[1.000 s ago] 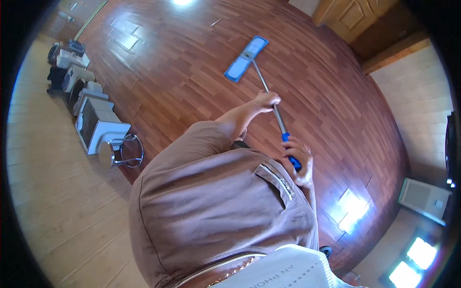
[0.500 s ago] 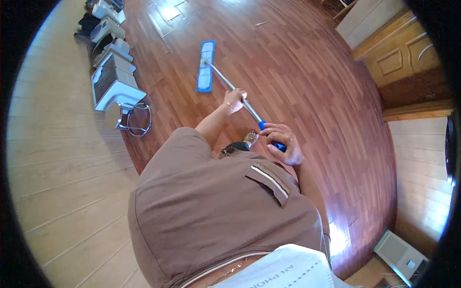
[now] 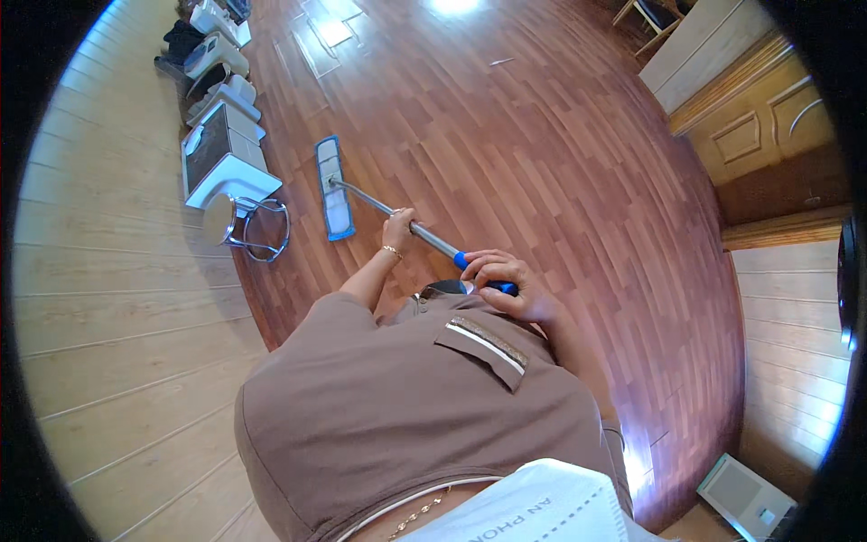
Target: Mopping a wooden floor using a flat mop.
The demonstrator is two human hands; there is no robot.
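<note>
Head view: mop head [image 3: 333, 188] beside stool [image 3: 242, 226].

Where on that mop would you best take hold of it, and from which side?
Judging by its shape, grip the mop on its long thin pole, two hands spaced apart, coming from above. The pole slants up from the flat blue head on the floor. Here the left hand wraps the bare metal mid-pole, and the right hand closes on the blue grip at the upper end.
</note>
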